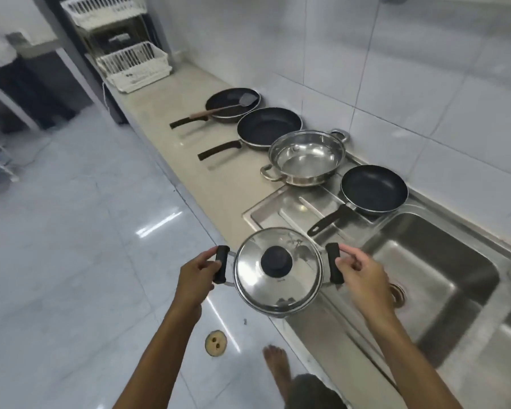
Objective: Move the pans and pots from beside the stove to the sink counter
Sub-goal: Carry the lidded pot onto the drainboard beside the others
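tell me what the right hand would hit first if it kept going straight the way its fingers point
The right hand points left toward the lidded pot. Its fingers are at the pot's black right handle, so that comes first. Whether they already grip it or just touch is unclear.

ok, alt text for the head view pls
Both hands, left hand and right hand, carry a lidded steel pot by its black side handles near the sink. Three black frying pans and an open steel pot sit on the counter beyond.

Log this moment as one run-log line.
carry | lidded pot | left hand, right hand on side handles | over counter edge by sink
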A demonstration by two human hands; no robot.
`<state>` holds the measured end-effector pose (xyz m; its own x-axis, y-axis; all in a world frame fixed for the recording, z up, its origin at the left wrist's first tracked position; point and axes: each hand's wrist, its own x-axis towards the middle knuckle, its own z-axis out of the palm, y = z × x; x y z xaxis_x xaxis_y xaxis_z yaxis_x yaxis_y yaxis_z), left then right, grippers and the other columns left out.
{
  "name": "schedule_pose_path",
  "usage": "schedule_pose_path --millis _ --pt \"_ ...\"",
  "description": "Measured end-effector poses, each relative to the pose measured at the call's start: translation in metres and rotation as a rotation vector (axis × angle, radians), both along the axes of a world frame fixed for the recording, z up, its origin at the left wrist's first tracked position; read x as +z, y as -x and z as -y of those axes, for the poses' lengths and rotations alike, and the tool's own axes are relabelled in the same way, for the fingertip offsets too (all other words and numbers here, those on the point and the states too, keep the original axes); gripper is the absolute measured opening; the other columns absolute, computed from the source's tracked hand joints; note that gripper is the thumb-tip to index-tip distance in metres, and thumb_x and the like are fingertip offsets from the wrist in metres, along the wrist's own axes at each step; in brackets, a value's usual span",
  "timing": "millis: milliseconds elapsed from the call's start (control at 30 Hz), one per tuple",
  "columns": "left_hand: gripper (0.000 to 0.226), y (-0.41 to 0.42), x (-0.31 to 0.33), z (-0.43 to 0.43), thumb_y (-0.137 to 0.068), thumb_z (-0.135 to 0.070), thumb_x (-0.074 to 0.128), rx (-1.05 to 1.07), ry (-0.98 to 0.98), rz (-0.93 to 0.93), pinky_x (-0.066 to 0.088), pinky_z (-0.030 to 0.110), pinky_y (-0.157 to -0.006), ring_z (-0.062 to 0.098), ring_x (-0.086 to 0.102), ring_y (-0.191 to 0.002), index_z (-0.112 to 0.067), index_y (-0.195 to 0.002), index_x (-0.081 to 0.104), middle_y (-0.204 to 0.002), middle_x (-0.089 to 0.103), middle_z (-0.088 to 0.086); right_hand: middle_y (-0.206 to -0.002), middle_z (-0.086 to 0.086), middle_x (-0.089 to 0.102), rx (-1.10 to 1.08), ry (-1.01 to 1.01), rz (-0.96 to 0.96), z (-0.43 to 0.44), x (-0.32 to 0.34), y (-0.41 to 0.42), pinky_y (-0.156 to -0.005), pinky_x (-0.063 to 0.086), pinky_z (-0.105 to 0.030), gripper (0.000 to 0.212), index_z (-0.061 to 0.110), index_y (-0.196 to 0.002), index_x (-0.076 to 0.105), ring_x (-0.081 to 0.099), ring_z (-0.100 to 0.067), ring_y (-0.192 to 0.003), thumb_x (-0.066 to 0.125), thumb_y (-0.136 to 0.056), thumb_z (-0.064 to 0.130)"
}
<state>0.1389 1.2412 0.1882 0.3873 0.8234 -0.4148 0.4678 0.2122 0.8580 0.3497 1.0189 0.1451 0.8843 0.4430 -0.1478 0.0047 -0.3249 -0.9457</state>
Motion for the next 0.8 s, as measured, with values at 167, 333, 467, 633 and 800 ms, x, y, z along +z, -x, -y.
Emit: schedule_pose_path --millis 167,333,467,633,800 --pt "0.038 -0.08 -0.001 -0.089 -0.098 -0.011 0.063 -0.098 -0.022 -0.036 0.05 0.029 -0.069 0.02 0.063 -0.087 -0.02 -0.135 0.066 -0.11 0.072 0.017 -0.089 0.009 0.073 -0.103 0.042 -0.062 -0.071 -0.006 -0.045 -0.063 0.047 -0.012 0.034 0.024 -0.124 0.068 0.068 -0.003 -0.077 0.065 -0.094 0.009" --pt "0.038 -0.145 -0.012 -0.152 -0.097 -0.011 0.064 -0.225 -0.008 -0.02 0.048 0.031 -0.068 0.021 0.062 -0.084 -0.022 -0.134 0.067 -0.105 0.074 0.014 -0.085 0.011 0.075 -0.237 0.052 -0.094 -0.113 -0.011 -0.081 -0.06 0.043 -0.001 0.035 0.026 -0.123 0.068 0.067 0.01 -0.073 0.066 -0.093 0.007" --pt "0.038 -0.183 -0.03 -0.193 -0.096 -0.011 0.066 -0.348 -0.015 -0.025 0.05 0.032 -0.068 0.016 0.066 -0.081 -0.025 -0.131 0.069 -0.097 0.076 0.005 -0.071 0.023 0.073 -0.367 0.098 -0.098 -0.133 -0.023 -0.093 -0.06 0.042 0.0 0.035 0.034 -0.114 0.071 0.066 0.012 -0.072 0.069 -0.091 0.008" --pt "0.038 -0.209 -0.049 -0.226 -0.094 -0.01 0.069 -0.493 0.029 0.002 0.051 0.035 -0.075 0.017 0.068 -0.083 -0.022 -0.129 0.07 -0.096 0.076 0.005 -0.083 0.015 0.077 -0.529 0.14 -0.113 -0.151 -0.038 -0.087 -0.072 0.049 -0.02 0.037 0.04 -0.112 0.072 0.071 -0.002 -0.083 0.071 -0.089 0.01" --pt "0.038 -0.226 -0.066 -0.243 -0.092 -0.011 0.072 -0.575 0.088 0.054 0.053 0.033 -0.077 0.008 0.068 -0.076 -0.024 -0.127 0.071 -0.09 0.076 -0.002 -0.093 0.004 0.079 -0.654 0.188 -0.098 -0.16 -0.045 -0.082 -0.084 0.053 -0.036 0.039 0.045 -0.107 0.072 0.073 -0.014 -0.091 0.07 -0.09 0.011"
